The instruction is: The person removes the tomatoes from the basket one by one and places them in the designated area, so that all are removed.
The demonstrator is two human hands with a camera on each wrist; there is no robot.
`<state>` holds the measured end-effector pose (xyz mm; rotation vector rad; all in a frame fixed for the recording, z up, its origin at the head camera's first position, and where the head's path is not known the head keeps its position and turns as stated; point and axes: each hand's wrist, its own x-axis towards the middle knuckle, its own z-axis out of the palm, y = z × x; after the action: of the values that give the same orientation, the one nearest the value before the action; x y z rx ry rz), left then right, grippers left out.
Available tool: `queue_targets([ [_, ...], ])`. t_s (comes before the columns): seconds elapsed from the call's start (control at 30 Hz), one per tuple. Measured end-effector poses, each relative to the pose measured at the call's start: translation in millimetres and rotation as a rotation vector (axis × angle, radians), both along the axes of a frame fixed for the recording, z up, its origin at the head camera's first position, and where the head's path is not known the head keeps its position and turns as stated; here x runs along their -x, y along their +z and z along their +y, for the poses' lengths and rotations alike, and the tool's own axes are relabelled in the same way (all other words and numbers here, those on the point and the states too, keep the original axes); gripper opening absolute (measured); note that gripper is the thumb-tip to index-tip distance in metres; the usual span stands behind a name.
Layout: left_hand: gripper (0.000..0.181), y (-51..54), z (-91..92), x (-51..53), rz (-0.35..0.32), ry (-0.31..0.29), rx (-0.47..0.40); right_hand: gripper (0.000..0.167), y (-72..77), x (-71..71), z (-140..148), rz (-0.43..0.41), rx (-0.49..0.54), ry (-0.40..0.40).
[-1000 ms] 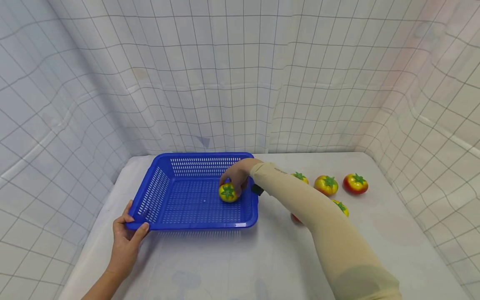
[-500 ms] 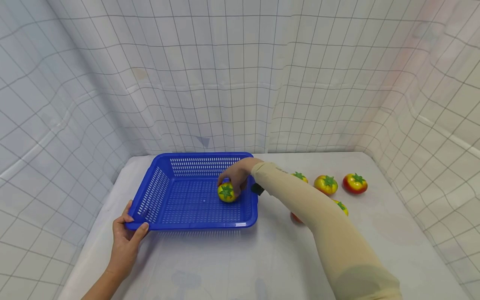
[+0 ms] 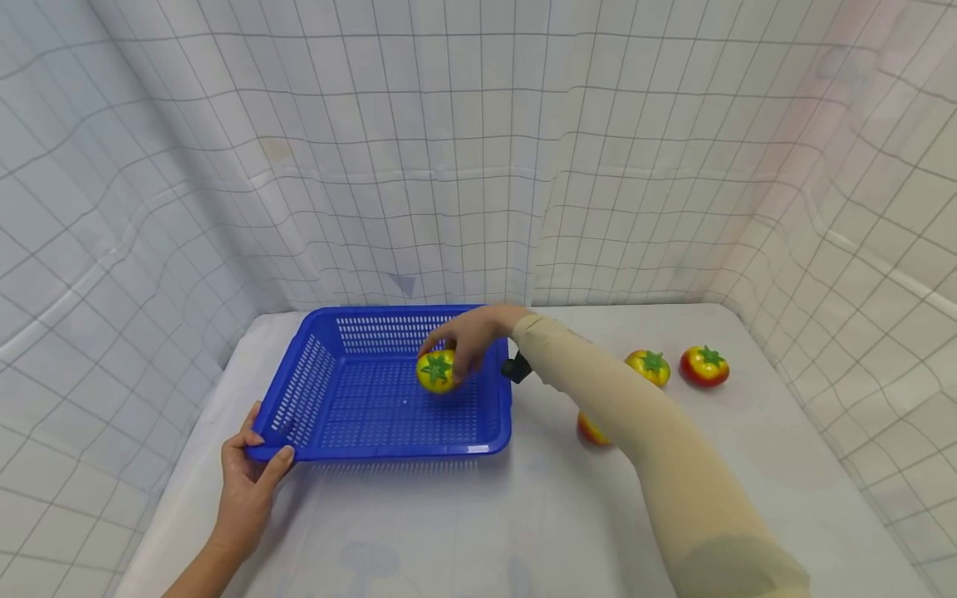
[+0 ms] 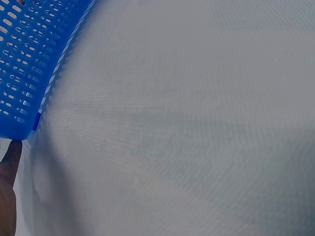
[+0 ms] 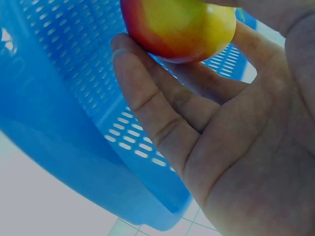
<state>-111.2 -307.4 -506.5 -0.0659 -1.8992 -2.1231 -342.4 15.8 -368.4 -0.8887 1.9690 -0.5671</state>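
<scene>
A blue plastic basket [image 3: 381, 452] with slotted walls sits on the white-covered table. My left hand [image 3: 245, 490] grips its near left corner, thumb on the front rim and fingers along the side; in the left wrist view only one finger [image 4: 10, 164] shows under the basket's corner. Over the right part of the basket floor, my right hand [image 3: 475, 334] holds a yellow-and-red tomato [image 3: 436, 371] with a green star-shaped top. The right wrist view has the tomato [image 5: 184, 27] between the thumb side and the fingers, inside the basket walls. Whether it touches the floor, I cannot tell.
Right of the basket lie a yellow tomato [image 3: 649, 367], a redder tomato [image 3: 704, 366] and another tomato [image 3: 592, 428] partly behind my right sleeve [image 3: 635, 415]. White grid-patterned curtains [image 3: 449, 166] stand at the back and both sides.
My right hand has carried the tomato a little left and slightly farther back over the basket. The sleeve now hides two tomatoes that showed before. My left hand keeps its grip.
</scene>
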Motion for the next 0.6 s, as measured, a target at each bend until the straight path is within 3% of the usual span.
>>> queue_targets([
  [0.6,0.034,-0.7,-0.4,-0.5,0.026,-0.020,-0.017,0.068,29.9,1.0,33,-0.035,0.157,-0.044],
])
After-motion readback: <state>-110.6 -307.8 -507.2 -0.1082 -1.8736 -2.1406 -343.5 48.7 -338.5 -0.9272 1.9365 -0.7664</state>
